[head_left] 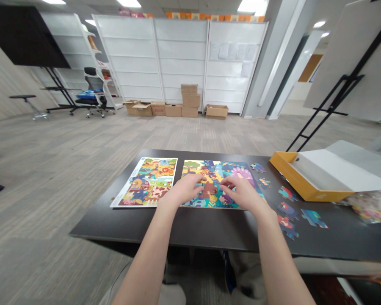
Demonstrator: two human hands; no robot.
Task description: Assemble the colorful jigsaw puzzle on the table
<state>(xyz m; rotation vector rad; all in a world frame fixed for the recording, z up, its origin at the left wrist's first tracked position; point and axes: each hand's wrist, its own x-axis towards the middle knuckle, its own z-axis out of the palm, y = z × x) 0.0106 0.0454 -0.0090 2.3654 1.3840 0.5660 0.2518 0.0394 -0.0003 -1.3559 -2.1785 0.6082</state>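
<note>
Jigsaw pieces (pixel 287 210) scattered on black table (pixel 209 228), orange box (pixel 287 174) beside them

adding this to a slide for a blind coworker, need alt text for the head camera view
A person's left hand and right hand rest on a colourful jigsaw puzzle on a dark table. A printed picture sheet lies to its left, with loose puzzle pieces and a yellow box to its right.

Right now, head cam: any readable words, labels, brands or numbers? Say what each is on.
Nothing is legible. Too small or blurred to read: the papers on the white shelving, the packaging along its top, the corner mark on the picture sheet, and the small mark on the yellow box.
</note>
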